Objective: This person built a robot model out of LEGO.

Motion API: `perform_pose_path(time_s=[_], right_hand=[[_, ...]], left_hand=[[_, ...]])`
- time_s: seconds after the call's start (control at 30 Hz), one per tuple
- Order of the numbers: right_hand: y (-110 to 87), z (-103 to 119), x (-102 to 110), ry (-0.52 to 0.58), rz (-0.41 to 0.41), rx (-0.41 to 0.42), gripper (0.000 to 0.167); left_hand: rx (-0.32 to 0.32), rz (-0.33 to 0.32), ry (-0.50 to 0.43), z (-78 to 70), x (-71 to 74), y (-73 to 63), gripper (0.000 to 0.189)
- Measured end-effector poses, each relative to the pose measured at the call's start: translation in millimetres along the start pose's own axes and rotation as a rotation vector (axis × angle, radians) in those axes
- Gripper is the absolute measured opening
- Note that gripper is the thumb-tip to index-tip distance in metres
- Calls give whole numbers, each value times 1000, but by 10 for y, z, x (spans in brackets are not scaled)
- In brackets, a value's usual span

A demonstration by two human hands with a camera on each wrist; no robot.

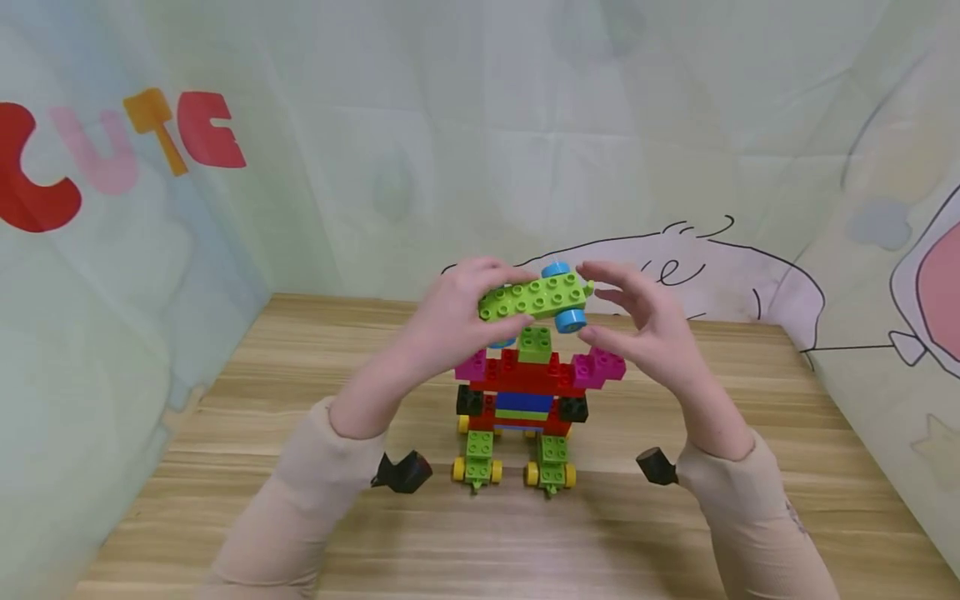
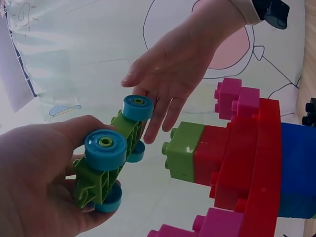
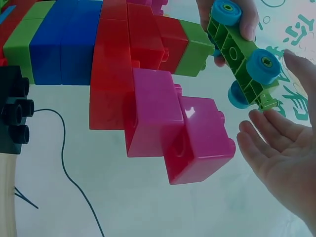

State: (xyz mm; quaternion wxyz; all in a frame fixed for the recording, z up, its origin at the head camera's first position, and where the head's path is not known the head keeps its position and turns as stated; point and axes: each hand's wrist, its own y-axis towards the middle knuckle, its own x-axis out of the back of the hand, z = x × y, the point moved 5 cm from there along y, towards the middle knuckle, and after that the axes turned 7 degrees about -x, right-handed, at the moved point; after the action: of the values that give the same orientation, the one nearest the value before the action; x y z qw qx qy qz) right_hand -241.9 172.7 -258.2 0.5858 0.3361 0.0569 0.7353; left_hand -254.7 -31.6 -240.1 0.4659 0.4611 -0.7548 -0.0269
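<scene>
My left hand (image 1: 468, 312) grips one end of a green toy car base (image 1: 536, 297) with blue wheels, thumb on one side and fingers on the other. It is held above a figure of toy building blocks (image 1: 523, 375), close over the green block (image 1: 535, 344) at its top. My right hand (image 1: 647, 321) is around the car base's other end with thumb and fingers spread; in the right wrist view that hand (image 3: 281, 148) shows a gap to the wheels. Pink blocks (image 3: 180, 131) step out from the figure's red blocks (image 3: 111, 74) below the right hand.
The figure stands on a wooden table (image 1: 337, 533) on two green wheeled feet (image 1: 477, 462) with yellow wheels. Black blocks (image 1: 573, 408) sit at its sides. A printed cloth (image 1: 480, 125) hangs behind and beside the table. Dark camera mounts (image 1: 657, 466) stick out from both wrists.
</scene>
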Motion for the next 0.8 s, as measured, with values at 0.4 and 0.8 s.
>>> perform_pose_path(time_s=[0.4, 0.8], right_hand=[[5, -63, -71, -26, 123, -1, 69], [-28, -98, -94, -20, 134, 4, 65]], left_hand=[[-3, 118, 26, 20, -138, 21, 42], [1, 130, -41, 77, -175, 42, 40]])
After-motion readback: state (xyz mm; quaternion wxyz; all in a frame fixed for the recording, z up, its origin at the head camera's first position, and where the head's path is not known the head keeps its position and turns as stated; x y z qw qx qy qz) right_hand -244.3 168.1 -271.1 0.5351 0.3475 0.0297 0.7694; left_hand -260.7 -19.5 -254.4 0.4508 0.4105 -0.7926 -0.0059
